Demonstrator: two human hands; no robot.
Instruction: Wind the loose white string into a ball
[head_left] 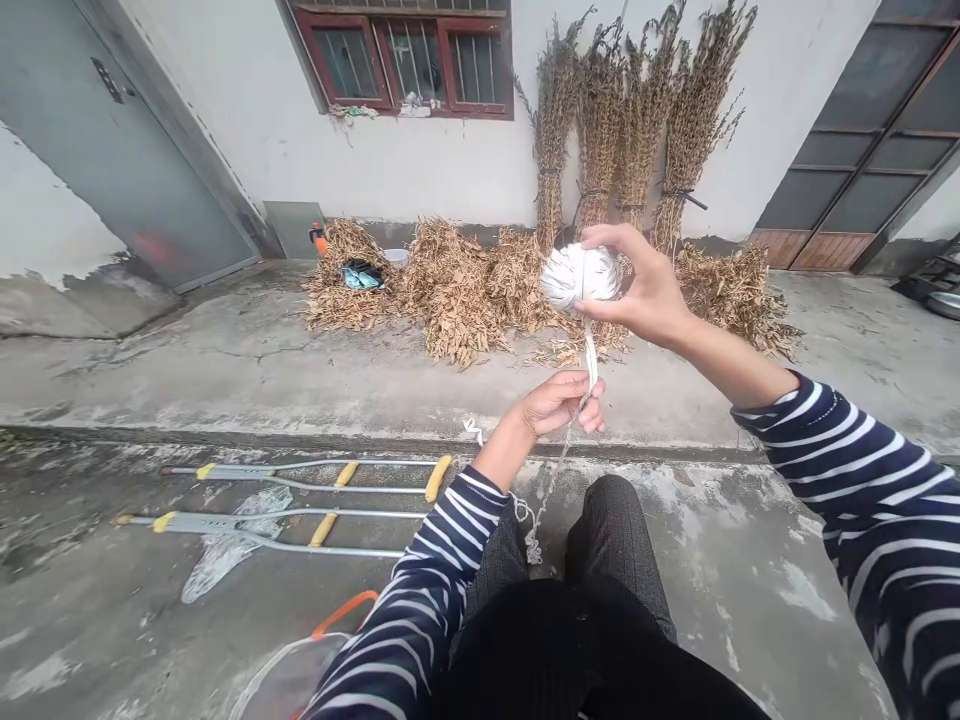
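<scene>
My right hand (637, 285) is closed round a ball of white cord (564, 278), held up in front of me with thumb and fingers on its right side. A white strand (590, 350) runs down from the ball to my left hand (562, 405), whose fingers are closed on it lower down. Below that hand the strand hangs on, thinner, toward a loose tangle of white cord (533, 548) between my knees. Another loose bit of white cord (472, 428) shows at the step edge beyond my left forearm.
Two crutches (360, 514) with yellow pads lie on the concrete at left, a clear plastic bag (217, 565) under them. A bucket (289, 672) with an orange handle stands near my left arm. Dried leaf piles (450, 290) and tied plant bundles (600, 130) line the wall.
</scene>
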